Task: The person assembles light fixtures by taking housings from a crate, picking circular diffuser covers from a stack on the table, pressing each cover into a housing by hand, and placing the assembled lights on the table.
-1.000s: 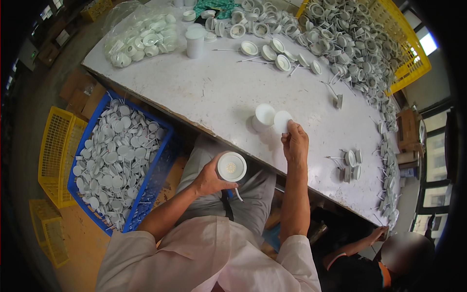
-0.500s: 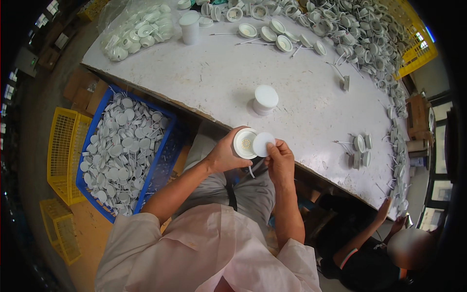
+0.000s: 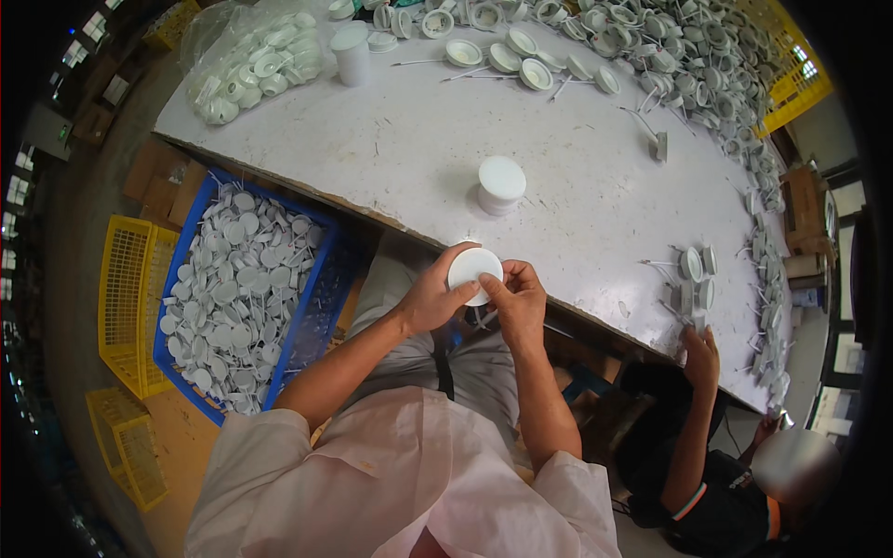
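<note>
At the table's near edge, I hold a small round white LED downlight (image 3: 474, 267), its front covered by a flat white diffuser disc. My left hand (image 3: 430, 299) wraps the housing from the left, thumb on the disc's lower rim. From the right, my right hand (image 3: 519, 305) grips the edge, its thumb pressed on the disc face. A short white cable hangs below, partly hidden by my fingers. On the table just beyond my hands stands a stack of white discs (image 3: 502, 184).
Left of me, a blue crate (image 3: 198, 209) holds many finished-looking round lights, beside yellow baskets (image 3: 130, 307). A plastic bag of white parts (image 3: 265, 70), another disc stack (image 3: 351, 56) and heaped housings (image 3: 670, 65) occupy the table's far side. A co-worker's hand (image 3: 700, 361) reaches toward several lights (image 3: 691, 265) at right.
The disc that my right hand held beside the open housing now lies over its front, hiding the LEDs. My right hand has moved left onto it. The co-worker's hand has moved toward the lights.
</note>
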Tool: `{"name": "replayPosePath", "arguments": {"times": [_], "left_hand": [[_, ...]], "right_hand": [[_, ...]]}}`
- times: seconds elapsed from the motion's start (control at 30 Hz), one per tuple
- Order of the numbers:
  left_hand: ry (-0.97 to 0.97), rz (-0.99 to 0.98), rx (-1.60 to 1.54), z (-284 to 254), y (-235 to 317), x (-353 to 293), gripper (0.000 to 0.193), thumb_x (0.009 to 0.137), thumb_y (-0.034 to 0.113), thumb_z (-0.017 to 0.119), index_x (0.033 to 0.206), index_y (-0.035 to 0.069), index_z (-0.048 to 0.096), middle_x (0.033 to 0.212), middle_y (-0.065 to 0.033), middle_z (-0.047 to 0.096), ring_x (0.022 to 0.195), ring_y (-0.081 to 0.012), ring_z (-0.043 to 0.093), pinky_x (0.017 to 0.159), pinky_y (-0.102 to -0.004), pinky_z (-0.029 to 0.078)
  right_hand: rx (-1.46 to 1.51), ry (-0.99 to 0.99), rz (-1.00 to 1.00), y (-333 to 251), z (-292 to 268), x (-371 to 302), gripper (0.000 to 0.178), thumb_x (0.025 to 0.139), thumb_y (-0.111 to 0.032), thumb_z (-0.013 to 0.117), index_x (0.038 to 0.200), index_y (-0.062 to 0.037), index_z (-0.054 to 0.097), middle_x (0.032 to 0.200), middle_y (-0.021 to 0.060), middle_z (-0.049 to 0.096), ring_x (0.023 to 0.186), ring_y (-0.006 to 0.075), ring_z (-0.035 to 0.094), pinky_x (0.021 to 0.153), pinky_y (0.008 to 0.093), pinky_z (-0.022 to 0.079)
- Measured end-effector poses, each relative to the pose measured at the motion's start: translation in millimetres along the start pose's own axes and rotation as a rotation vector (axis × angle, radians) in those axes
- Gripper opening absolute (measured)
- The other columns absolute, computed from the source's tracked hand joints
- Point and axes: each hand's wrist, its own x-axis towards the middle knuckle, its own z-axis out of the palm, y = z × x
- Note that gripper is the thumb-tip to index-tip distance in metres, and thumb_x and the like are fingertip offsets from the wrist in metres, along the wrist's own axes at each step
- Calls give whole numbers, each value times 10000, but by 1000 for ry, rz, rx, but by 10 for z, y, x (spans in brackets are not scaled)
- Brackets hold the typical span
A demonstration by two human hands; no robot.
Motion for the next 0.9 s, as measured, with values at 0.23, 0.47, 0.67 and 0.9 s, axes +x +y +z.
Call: {"name": "replayPosePath", "arguments": {"times": [0.23, 0.47, 0.67, 0.9], "left_hand": [[-11, 66, 64, 44, -18, -20, 482, 901, 157, 545, 1338, 64, 362, 1115, -104, 564, 1019, -170, 543, 864, -309, 461], [22, 103, 169, 23, -69, -85, 440, 912, 143, 520, 1320, 67, 375, 1079, -92, 575, 952, -134, 559, 780, -275, 483], [75, 121, 1, 24, -216, -63, 369, 941, 188, 515, 1278, 60, 433, 1043, -75, 596, 921, -125, 574, 789, -273, 488], [252, 110, 101, 81, -231, -31, 271, 950, 222, 518, 1161, 55, 549, 940, -74, 630, 828, -125, 602, 709, -266, 509]], "right_hand": [[88, -66, 102, 39, -56, 12, 236, 784, -36, 707, 789, -76, 475, 717, 14, 566, 549, 43, 517, 459, 179, 417], [52, -163, 120, 136, -101, 42, 249, 786, -63, 721, 768, -83, 473, 697, 17, 589, 566, 42, 529, 489, 177, 429], [36, -170, 84, 136, -79, 13, 269, 776, -68, 740, 769, -81, 472, 694, 11, 586, 586, 43, 532, 510, 178, 433], [-94, -167, 55, 166, -26, 26, 276, 789, -69, 731, 758, -84, 457, 691, 8, 581, 595, 42, 530, 507, 180, 433]]}}
